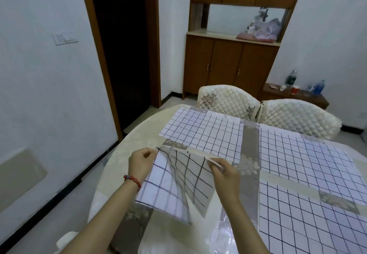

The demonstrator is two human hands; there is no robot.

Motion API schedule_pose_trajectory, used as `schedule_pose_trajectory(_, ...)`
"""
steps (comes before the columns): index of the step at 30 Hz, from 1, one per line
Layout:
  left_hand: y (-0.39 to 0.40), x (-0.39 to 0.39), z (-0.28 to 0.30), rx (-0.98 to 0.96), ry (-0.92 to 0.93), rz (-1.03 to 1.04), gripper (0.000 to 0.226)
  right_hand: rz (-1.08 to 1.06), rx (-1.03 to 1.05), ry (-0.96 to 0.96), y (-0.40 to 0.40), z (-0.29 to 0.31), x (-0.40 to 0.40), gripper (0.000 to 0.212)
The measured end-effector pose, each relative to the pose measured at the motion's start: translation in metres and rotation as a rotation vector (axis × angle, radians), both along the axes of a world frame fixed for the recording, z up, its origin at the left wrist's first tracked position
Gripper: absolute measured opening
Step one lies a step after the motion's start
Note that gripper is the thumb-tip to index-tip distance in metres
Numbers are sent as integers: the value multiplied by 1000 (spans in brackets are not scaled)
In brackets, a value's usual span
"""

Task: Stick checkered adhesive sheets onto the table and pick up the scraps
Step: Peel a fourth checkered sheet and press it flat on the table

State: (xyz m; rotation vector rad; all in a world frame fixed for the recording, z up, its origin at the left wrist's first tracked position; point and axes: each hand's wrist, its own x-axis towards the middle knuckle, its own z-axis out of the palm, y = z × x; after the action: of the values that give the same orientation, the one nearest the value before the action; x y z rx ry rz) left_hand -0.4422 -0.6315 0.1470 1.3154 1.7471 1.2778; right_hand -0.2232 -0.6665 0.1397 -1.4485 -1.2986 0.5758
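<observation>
I hold a checkered adhesive sheet above the near left part of the round table. My left hand pinches its top left corner. My right hand pinches the top right corner of a translucent checkered layer that is peeled apart from the white backing. Three more checkered sheets lie flat on the table: one at the far middle, one at the right, one at the near right.
Two quilted white chairs stand at the table's far side. A brown cabinet stands behind them, and a low side table with bottles and cups at the right. A dark doorway opens on the left.
</observation>
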Motion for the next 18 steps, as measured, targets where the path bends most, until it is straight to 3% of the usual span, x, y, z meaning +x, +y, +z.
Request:
schedule_pose_trajectory(2,-4,-3,7,18,108,19,11,-8,29,45,4,14,5,21)
schedule_pose_trajectory(4,-7,1,15,39,217,-18,26,23,46,-5,7,27,9,12)
schedule_pose_trajectory(7,-11,23,28,166,376,-314,58,140,52,-103,7,45,9,28)
schedule_pose_trajectory(9,-12,39,34,207,456,-474,58,231,38,-148,4,54,7,29)
schedule_pose_trajectory(12,-12,54,40,159,402,-550,34,322,1,-144,-1,58,6,4)
schedule_pose_trajectory(15,-8,56,49,164,248,-508,7,317,-66,-153,-6,58,20,6)
schedule_pose_trajectory(18,-4,45,63,174,109,-457,13,271,-166,-158,-11,54,48,15)
